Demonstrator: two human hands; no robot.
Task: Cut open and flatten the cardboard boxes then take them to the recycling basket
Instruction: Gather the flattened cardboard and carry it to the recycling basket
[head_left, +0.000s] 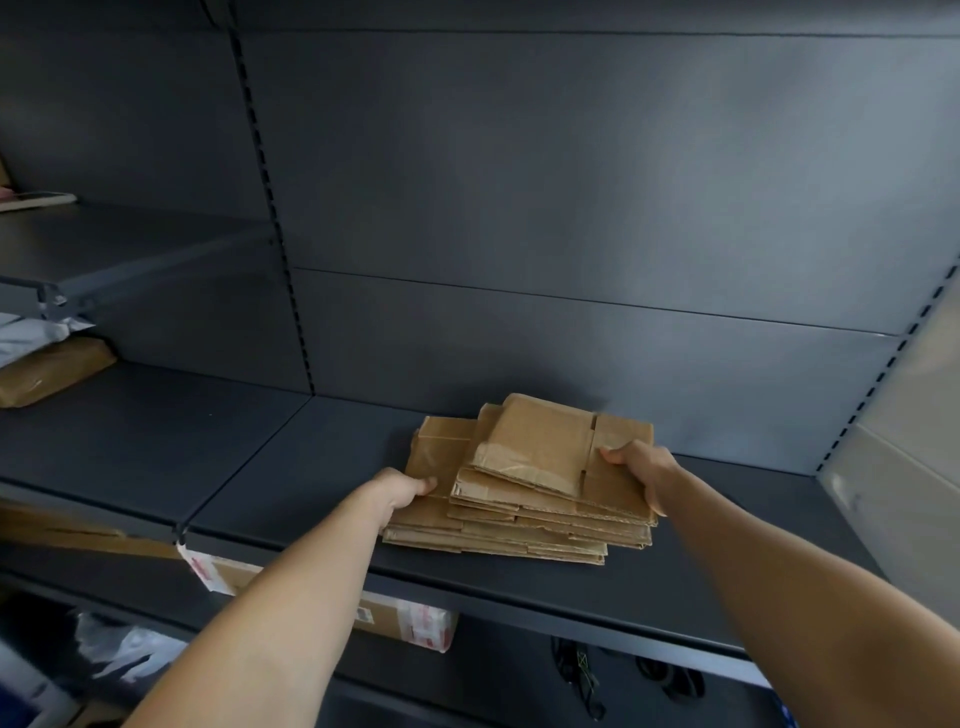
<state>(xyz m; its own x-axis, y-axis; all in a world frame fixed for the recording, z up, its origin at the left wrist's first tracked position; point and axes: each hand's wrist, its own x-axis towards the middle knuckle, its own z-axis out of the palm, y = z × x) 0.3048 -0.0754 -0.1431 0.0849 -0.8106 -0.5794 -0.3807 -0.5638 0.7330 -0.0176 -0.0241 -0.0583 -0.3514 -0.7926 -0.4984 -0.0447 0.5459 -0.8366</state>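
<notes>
A stack of several flattened brown cardboard boxes lies on a dark grey metal shelf. My left hand grips the stack's left edge, thumb on top. My right hand grips its right edge, thumb on top and fingers curled down round the side. The stack rests on the shelf, its layers slightly fanned. No cutting tool and no recycling basket are in view.
A taped cardboard box sits on the shelf below. At far left are a brown wrapped parcel and white plastic mailers. A higher shelf juts out at upper left. Black cables lie underneath.
</notes>
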